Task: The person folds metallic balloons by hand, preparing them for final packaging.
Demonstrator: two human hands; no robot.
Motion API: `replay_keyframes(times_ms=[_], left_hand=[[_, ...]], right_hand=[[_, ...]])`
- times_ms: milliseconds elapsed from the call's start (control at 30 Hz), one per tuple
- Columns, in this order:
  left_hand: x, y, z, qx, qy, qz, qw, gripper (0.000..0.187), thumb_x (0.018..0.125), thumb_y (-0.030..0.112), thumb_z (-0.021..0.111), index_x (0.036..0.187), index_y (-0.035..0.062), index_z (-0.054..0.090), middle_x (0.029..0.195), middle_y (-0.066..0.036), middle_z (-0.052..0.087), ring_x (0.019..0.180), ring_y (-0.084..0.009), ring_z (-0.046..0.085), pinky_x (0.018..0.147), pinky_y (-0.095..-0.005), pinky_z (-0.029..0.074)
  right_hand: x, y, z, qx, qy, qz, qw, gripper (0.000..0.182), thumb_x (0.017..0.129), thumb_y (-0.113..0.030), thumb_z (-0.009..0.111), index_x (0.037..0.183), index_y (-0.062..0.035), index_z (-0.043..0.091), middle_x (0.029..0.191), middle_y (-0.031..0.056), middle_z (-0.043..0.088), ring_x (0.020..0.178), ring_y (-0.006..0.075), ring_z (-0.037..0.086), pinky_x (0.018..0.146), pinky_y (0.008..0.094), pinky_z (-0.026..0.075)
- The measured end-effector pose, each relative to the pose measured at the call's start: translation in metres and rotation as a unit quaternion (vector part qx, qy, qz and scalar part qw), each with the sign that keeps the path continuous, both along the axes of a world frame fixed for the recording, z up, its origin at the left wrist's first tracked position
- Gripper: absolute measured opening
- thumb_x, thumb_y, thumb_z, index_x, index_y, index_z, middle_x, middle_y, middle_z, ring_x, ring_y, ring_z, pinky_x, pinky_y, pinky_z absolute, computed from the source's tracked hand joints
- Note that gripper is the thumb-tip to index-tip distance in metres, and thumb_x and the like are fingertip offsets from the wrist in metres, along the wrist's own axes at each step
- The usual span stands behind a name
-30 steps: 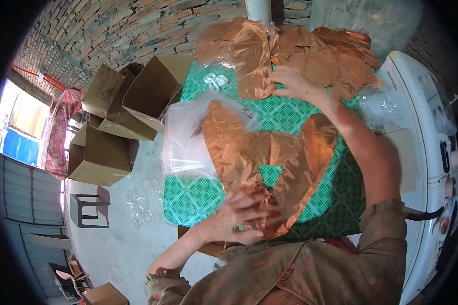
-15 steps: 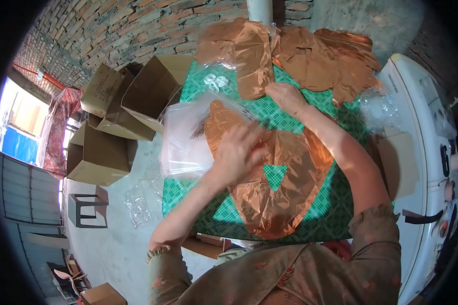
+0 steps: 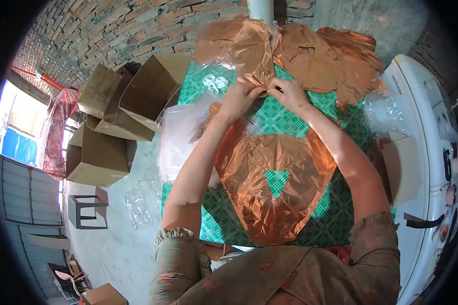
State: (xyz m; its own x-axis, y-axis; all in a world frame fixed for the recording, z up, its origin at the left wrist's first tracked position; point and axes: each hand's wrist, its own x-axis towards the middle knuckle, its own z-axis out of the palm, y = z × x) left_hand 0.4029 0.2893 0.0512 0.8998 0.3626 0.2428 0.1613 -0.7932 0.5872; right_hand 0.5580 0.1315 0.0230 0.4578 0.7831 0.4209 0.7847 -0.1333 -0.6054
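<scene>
Both hands meet over the far part of the green checked table (image 3: pixel 275 113). My left hand (image 3: pixel 241 99) and my right hand (image 3: pixel 289 95) each pinch the gathered near edge of a copper foil sheet (image 3: pixel 249 43), fingertips almost touching. Closer to me a large copper foil piece (image 3: pixel 259 162) lies on the table, with a triangular hole through which the green cloth shows. A stack of clear plastic bags (image 3: pixel 175 152) lies left of it, partly behind my left forearm.
More copper foil (image 3: pixel 310 63) lies at the back right. White rings (image 3: pixel 215 83) sit near the far left edge. Crumpled clear plastic (image 3: pixel 387 112) is at the right. Open cardboard boxes (image 3: pixel 104 152) and a grey stool (image 3: pixel 88 211) stand on the left.
My left hand has moved up and away from the near foil to the far sheet beside my right hand. That sheet's near edge is now bunched up. The near foil has shifted slightly.
</scene>
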Motion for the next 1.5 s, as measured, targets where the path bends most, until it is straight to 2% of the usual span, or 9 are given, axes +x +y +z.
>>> replay_keyframes(times_ms=[233,433,533,733,933,1033,1167,1267,1500], left_hand=[[0.007,0.011,-0.018,-0.123,-0.027,0.014,0.992,0.026,0.103,0.024,0.073,0.113,0.0008,0.079,0.098,-0.008,0.081,0.085,-0.0137,0.073,0.078,-0.0315,0.058],[0.011,0.014,-0.022,-0.126,-0.008,0.050,0.991,0.023,0.103,0.019,0.072,0.113,-0.0007,0.079,0.094,-0.007,0.081,0.084,-0.0128,0.072,0.079,-0.0294,0.058],[0.013,0.020,-0.029,-0.219,-0.028,0.040,0.975,0.024,0.098,0.021,0.073,0.111,0.0033,0.081,0.094,-0.013,0.081,0.085,-0.0227,0.078,0.081,-0.0351,0.059],[0.015,0.025,-0.030,-0.293,-0.003,0.046,0.955,0.019,0.104,0.016,0.072,0.111,-0.0007,0.079,0.099,-0.004,0.079,0.088,-0.0088,0.070,0.080,-0.0243,0.056],[0.012,0.020,-0.019,-0.377,-0.033,0.026,0.925,0.027,0.104,0.025,0.074,0.108,-0.0015,0.079,0.094,-0.001,0.077,0.081,-0.0090,0.068,0.076,-0.0253,0.056],[0.017,0.017,-0.019,-0.309,-0.008,0.045,0.950,0.033,0.103,0.029,0.074,0.107,-0.0030,0.079,0.090,-0.002,0.075,0.078,-0.0086,0.066,0.073,-0.0263,0.055],[0.025,0.024,-0.035,-0.233,-0.026,0.078,0.969,0.035,0.102,0.035,0.069,0.108,0.0026,0.081,0.092,-0.013,0.080,0.080,-0.0217,0.074,0.078,-0.0367,0.056],[0.027,0.026,-0.037,-0.249,-0.031,0.082,0.964,0.035,0.102,0.035,0.069,0.107,0.0023,0.081,0.092,-0.015,0.080,0.080,-0.0240,0.074,0.078,-0.0379,0.056],[0.034,0.037,-0.046,-0.306,-0.025,0.064,0.950,0.032,0.106,0.025,0.070,0.109,-0.0052,0.077,0.093,-0.006,0.077,0.079,-0.0116,0.070,0.073,-0.0279,0.057]], right_hand=[[0.008,0.006,0.001,-0.012,0.003,0.000,1.000,0.020,0.099,-0.027,0.069,0.095,-0.0077,0.066,0.085,0.0171,0.073,0.086,0.0411,0.071,0.074,0.0519,0.053],[0.006,0.012,-0.002,-0.003,-0.023,-0.013,1.000,0.019,0.099,-0.025,0.067,0.105,-0.0079,0.061,0.088,0.0170,0.073,0.086,0.0415,0.071,0.076,0.0530,0.053],[0.006,0.012,-0.002,0.010,-0.023,-0.015,1.000,0.018,0.098,-0.022,0.069,0.105,-0.0068,0.060,0.088,0.0170,0.073,0.086,0.0414,0.071,0.075,0.0518,0.054],[0.008,0.020,-0.001,0.062,0.054,-0.011,0.997,0.017,0.096,-0.015,0.072,0.100,-0.0034,0.061,0.085,0.0167,0.072,0.082,0.0393,0.071,0.071,0.0476,0.054],[0.008,0.024,0.006,0.047,0.065,-0.012,0.997,0.016,0.096,-0.016,0.073,0.099,-0.0032,0.063,0.083,0.0156,0.072,0.080,0.0377,0.071,0.071,0.0462,0.053],[0.006,0.028,0.002,0.063,0.038,-0.018,0.997,0.017,0.095,-0.016,0.074,0.099,-0.0036,0.062,0.081,0.0145,0.071,0.078,0.0372,0.071,0.070,0.0462,0.053],[0.006,0.028,0.004,0.035,0.056,-0.029,0.997,0.020,0.093,-0.018,0.077,0.098,-0.0042,0.063,0.090,0.0126,0.072,0.088,0.0379,0.071,0.076,0.0482,0.053],[0.002,0.026,-0.004,0.151,-0.075,-0.066,0.983,0.021,0.091,-0.020,0.079,0.098,-0.0058,0.065,0.103,0.0107,0.069,0.100,0.0371,0.066,0.086,0.0476,0.051],[-0.018,-0.014,-0.004,0.081,-0.208,0.000,0.975,0.016,0.091,-0.018,0.078,0.099,-0.0051,0.071,0.102,0.0095,0.067,0.103,0.0327,0.061,0.092,0.0433,0.051]])
